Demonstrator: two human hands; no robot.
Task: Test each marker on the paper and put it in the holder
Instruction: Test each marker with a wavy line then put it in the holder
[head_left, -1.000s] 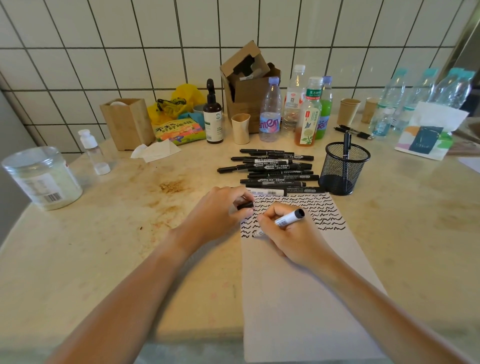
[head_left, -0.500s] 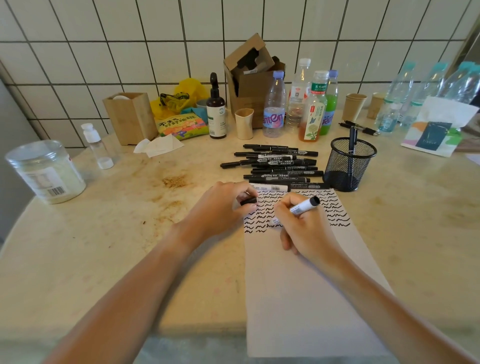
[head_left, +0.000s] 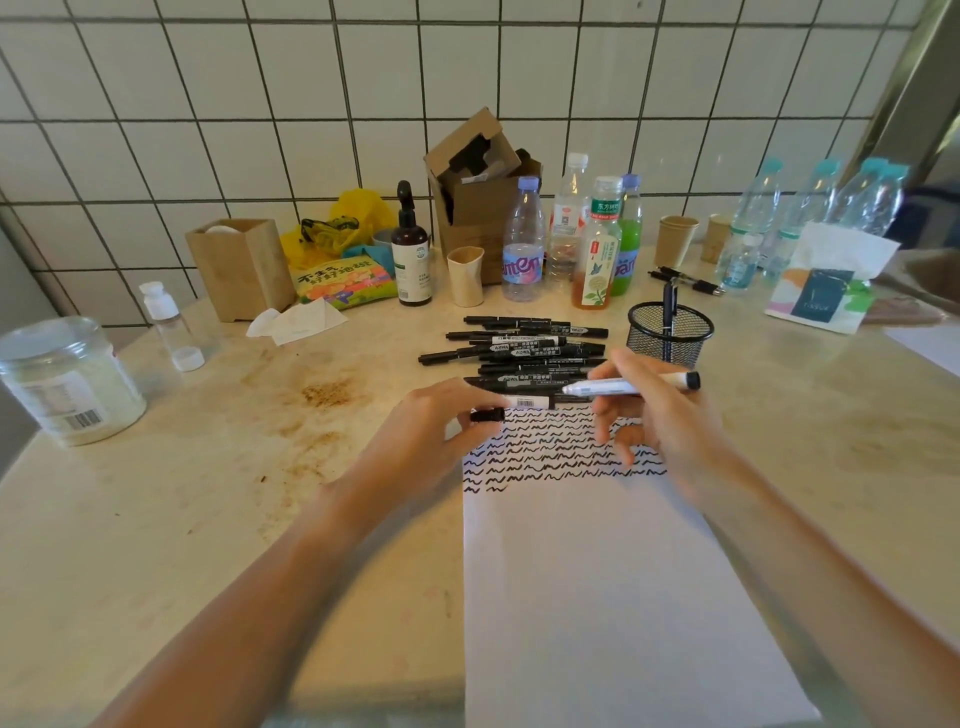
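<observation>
From my remote seat I see two bare forearms reaching in from the bottom edge, one on each side of the paper (head_left: 613, 597). No sleeves, gloves or cuffs show anywhere along them. The left hand (head_left: 431, 436), left of the paper's top corner, carries no ring, watch or band that I can make out. The right hand (head_left: 660, 415), over the paper's scribbled top, is likewise unadorned; its fingers (head_left: 610, 415) look slightly blurred.
</observation>
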